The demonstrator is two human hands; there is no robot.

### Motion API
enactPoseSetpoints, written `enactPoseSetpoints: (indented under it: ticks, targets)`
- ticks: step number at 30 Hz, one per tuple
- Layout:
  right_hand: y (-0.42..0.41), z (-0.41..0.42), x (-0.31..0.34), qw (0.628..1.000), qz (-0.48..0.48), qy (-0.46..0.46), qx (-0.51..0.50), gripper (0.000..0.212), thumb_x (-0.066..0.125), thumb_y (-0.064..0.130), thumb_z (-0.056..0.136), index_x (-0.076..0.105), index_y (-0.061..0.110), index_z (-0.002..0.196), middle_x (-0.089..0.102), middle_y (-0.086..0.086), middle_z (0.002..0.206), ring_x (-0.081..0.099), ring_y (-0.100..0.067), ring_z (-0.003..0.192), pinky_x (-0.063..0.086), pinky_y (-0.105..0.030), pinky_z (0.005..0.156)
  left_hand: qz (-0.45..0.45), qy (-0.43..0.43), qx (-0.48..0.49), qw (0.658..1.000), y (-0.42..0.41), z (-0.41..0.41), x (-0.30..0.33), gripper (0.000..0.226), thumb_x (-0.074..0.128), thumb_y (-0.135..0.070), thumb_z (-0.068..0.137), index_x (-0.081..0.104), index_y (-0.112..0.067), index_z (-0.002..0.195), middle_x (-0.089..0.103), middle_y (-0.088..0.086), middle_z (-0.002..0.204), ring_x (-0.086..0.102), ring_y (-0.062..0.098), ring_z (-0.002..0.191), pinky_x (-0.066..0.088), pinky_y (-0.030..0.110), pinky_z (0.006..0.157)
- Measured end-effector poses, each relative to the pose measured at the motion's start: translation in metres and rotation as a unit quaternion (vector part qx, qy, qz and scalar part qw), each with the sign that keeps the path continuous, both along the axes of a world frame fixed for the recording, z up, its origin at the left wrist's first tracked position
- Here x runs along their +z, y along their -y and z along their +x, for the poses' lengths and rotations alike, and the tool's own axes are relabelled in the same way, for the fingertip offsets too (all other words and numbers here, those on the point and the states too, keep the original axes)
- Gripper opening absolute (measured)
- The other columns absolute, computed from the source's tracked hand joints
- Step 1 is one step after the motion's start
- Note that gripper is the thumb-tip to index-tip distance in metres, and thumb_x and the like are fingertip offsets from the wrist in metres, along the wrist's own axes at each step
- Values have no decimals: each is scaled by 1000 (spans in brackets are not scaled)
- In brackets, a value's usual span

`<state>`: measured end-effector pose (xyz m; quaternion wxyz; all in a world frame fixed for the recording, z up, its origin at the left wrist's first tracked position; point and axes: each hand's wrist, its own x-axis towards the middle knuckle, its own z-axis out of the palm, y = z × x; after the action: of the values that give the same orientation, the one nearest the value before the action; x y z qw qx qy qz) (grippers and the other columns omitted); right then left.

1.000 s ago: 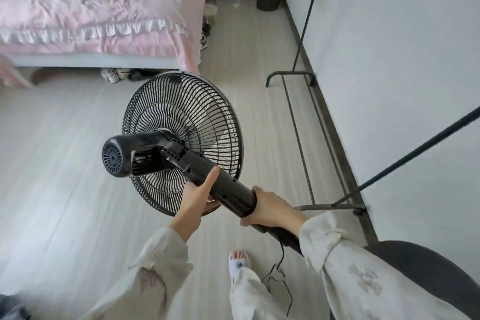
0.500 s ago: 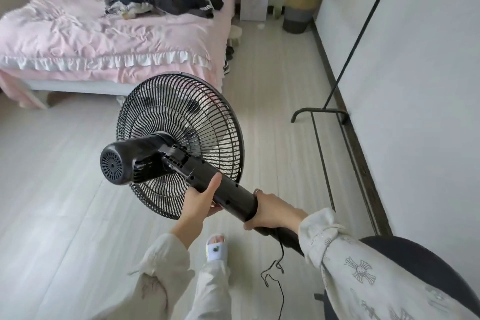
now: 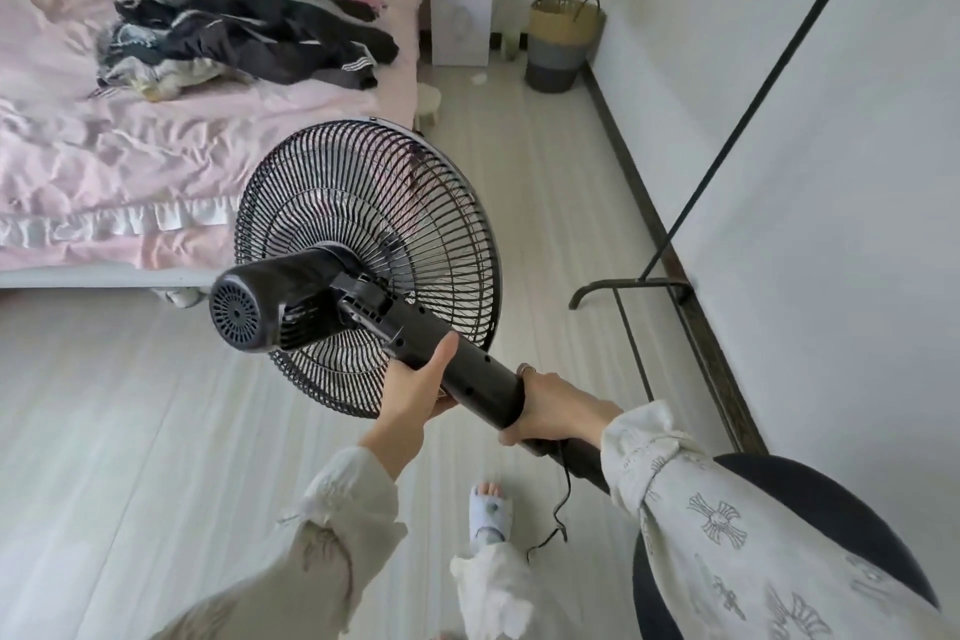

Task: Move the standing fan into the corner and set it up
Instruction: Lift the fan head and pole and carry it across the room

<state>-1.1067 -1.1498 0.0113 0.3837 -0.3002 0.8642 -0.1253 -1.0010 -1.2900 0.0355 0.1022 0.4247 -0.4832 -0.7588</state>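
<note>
I carry a black standing fan [image 3: 363,255] off the floor, tilted almost flat, its round cage pointing away from me toward the bed. My left hand [image 3: 415,390] grips the thick upper pole just below the motor housing [image 3: 270,301]. My right hand [image 3: 550,405] grips the pole lower down, where the thick sleeve ends. The fan's round black base [image 3: 810,499] shows at the lower right, partly behind my right sleeve. Its power cord [image 3: 561,509] dangles from the pole toward the floor.
A pink bed [image 3: 156,146] with a heap of dark clothes stands at left. A black clothes rack [image 3: 649,286] runs along the right wall. In the far corner are a white nightstand [image 3: 462,26] and a woven basket [image 3: 563,42]. A small stool [image 3: 428,104] sits by the bed. My slippered foot [image 3: 488,509] is below.
I have walked forward with the fan toward the far corner. The bed, nightstand and basket look closer and lower in view. Both hands keep the same grip on the pole.
</note>
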Motion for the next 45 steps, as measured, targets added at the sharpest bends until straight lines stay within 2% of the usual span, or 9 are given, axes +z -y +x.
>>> enactPoseSetpoints:
  ticks: [5,11,15,21,25,34,39,43,45]
  targets:
    - [62,-116,-8,1000,-13,5,-2,69,73,45,53,43,18,110,63,-1,93,63,-18,80,55,-34,71,-15,6,-10,1000,63,-119,2,33,73,-32,75,59,-15,100,70,7,97,68,20,85,57,26,53]
    - [140,-255,2,1000,-26,6,-6,70,72,47,52,44,19,109,63,2,90,62,-15,78,54,-32,67,-30,10,-5,999,141,-257,18,44,74,-32,74,58,-11,109,69,9,101,67,23,88,58,30,58]
    - [188,-335,7,999,-33,-2,-2,69,73,46,53,43,19,109,62,1,92,61,-16,79,52,-29,63,-41,-10,-6,999,189,-334,26,32,75,-30,74,59,-15,98,70,8,95,68,20,83,55,26,50]
    - [282,-477,5,999,-32,-8,-6,70,73,47,52,44,20,110,63,2,92,63,-16,80,55,-32,69,-36,-16,-21,999,286,-473,21,43,78,-28,71,59,-11,105,71,11,98,70,27,85,60,39,68]
    - [338,-560,14,999,-35,-8,-16,68,74,42,54,43,19,110,61,4,86,61,-13,74,50,-25,59,-15,-23,-39,999,348,-559,24,35,79,-24,69,60,-12,96,71,11,93,71,26,83,60,37,64]
    - [426,-760,37,997,-48,-10,-56,66,77,35,59,44,20,113,64,1,93,64,-16,80,54,-31,72,3,-50,-80,996,441,-768,48,26,80,-15,68,62,-12,87,73,9,83,72,24,75,59,33,57]
    - [467,-887,27,997,-47,-5,-53,68,77,38,59,43,22,115,59,5,93,58,-15,82,46,-26,71,-10,-46,-103,994,484,-896,41,32,79,-19,68,62,-11,94,72,11,91,71,25,81,60,36,66]
    - [495,-992,17,998,-47,7,-48,66,78,39,57,44,23,112,61,3,98,59,-16,87,50,-31,79,2,-28,-100,995,512,-1001,35,39,79,-20,69,61,-10,102,71,10,95,70,28,87,58,41,74]
    - [505,-1033,19,998,-48,12,-42,63,79,39,56,44,25,106,61,2,98,60,-16,87,51,-30,78,12,-26,-99,995,522,-1041,36,34,79,-17,68,62,-12,98,71,10,95,69,28,87,59,39,71]
